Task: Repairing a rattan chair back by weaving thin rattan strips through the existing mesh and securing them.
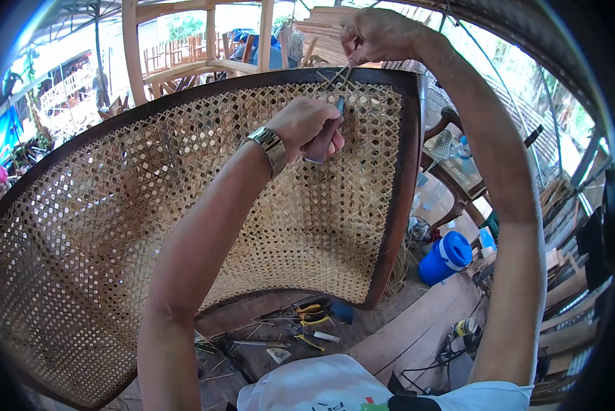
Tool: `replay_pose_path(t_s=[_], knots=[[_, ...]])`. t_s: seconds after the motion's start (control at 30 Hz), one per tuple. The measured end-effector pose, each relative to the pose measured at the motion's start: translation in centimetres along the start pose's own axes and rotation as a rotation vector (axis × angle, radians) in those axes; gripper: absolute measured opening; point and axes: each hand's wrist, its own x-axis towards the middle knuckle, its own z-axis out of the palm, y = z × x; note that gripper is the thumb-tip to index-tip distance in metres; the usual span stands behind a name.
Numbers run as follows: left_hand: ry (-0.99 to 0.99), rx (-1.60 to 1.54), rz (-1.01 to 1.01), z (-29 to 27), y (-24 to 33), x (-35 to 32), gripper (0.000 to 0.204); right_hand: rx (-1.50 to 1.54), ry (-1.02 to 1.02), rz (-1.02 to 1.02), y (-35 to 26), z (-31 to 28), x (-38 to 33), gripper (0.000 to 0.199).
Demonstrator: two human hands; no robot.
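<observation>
A large curved cane-webbing panel (273, 198) in a dark wooden frame (406, 171) fills the middle and left. My left hand (307, 127), with a gold watch on its wrist, is closed round a brown-handled tool (322, 140). Its thin metal end points up toward the frame's top edge, close in front of the webbing. Above the panel's upper right corner, my right hand (376, 38) pinches a cane strand (349, 68). That strand comes up from the top rail, where several loose strands cross. The tool's exact kind is unclear.
Yellow-handled pliers (313, 316) and other hand tools lie on the floor below the panel. A blue water jug (445, 257) stands at the right, near a wooden chair (451, 171). Bare wooden framing (211, 68) rises behind; wood pieces (567, 294) are stacked far right.
</observation>
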Motion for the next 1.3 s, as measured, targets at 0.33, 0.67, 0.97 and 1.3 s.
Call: replay_pose_path(t_s=[0.33,0.67,0.97,1.3], knots=[[0.118,0.017,0.091,1.1,-0.7,1.7,0.022,-0.145,-0.005,-0.079,1.8,0.4,0.5,0.015],[0.092,-0.067,0.102,0.8,-2.1,1.3,0.020,0.044,-0.104,0.125,0.3,-1.8,-0.2,0.016],[0.097,-0.031,0.088,0.6,-1.7,1.4,0.022,0.042,-0.020,0.074,-0.6,-1.5,0.2,0.016],[0.095,-0.009,0.064,0.2,-2.0,1.5,0.021,0.157,-0.005,0.154,-0.1,-1.0,-0.3,0.015]])
